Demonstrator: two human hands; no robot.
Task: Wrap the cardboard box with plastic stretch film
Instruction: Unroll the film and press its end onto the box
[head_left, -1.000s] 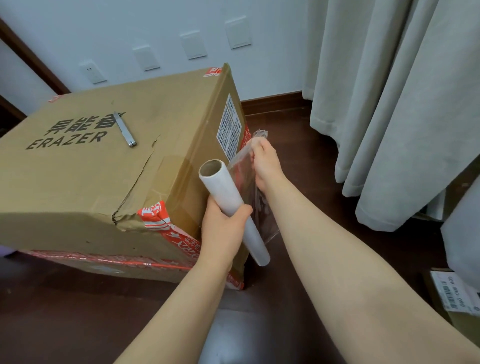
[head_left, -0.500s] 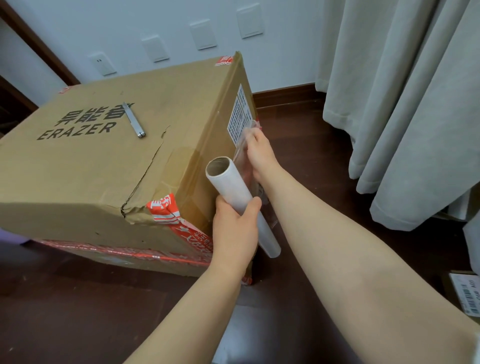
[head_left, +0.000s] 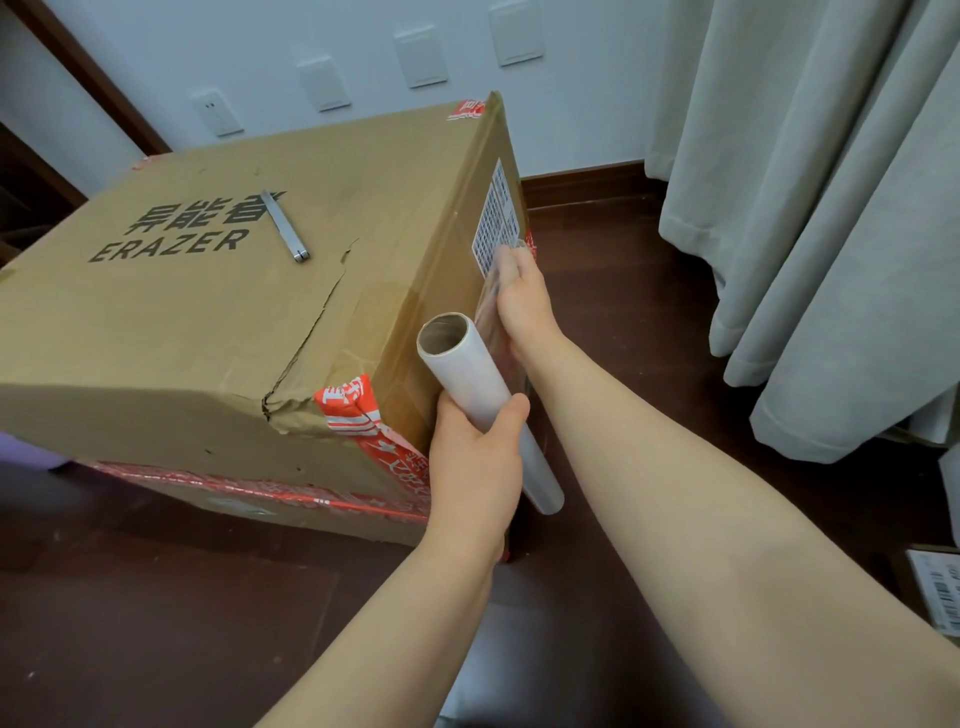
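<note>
A large brown cardboard box (head_left: 208, 322) printed "ERAZER", with red tape at its corners and a torn top, stands on the dark floor. My left hand (head_left: 475, 462) grips a white roll of stretch film (head_left: 467, 374) held tilted beside the box's right side. A short sheet of clear film (head_left: 491, 301) runs from the roll forward along that side. My right hand (head_left: 522, 301) pinches the film's free end and holds it against the box's right face, just below a white shipping label (head_left: 496, 223).
A silver utility knife (head_left: 284, 226) lies on the box top. Grey curtains (head_left: 831, 208) hang at the right. A white wall with sockets (head_left: 218, 111) is behind the box. Another labelled parcel (head_left: 937, 592) sits at the far right edge on the dark wooden floor (head_left: 156, 623).
My right hand has carried the film's end from out in the air in against the box's right face, near the label. The roll in my left hand has moved closer to the box.
</note>
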